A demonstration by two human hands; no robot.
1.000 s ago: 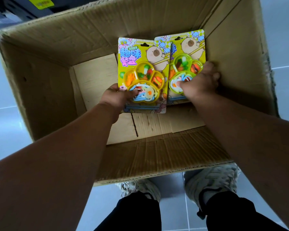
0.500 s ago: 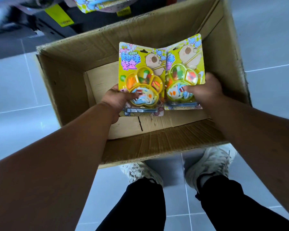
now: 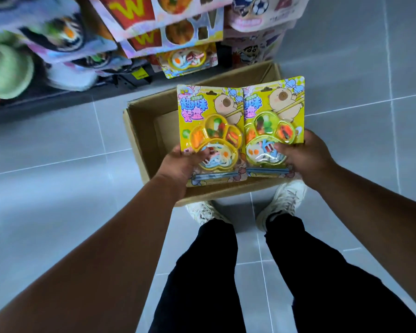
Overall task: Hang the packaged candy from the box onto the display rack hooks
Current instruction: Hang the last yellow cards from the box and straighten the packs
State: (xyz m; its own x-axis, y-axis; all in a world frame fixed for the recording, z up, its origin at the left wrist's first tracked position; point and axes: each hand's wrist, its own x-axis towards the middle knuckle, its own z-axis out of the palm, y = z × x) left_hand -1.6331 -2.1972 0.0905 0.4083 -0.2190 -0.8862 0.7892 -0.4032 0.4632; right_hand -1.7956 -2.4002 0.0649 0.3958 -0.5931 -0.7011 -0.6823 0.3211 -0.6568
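Hands, two: left hand and right hand fingers each gripping one candy pack above one box

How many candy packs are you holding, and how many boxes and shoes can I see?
Candy packs in hands: 2 (left pack, right pack)
Box: 1
Shoes: 2 (left shoe, right shoe)
Total: 5
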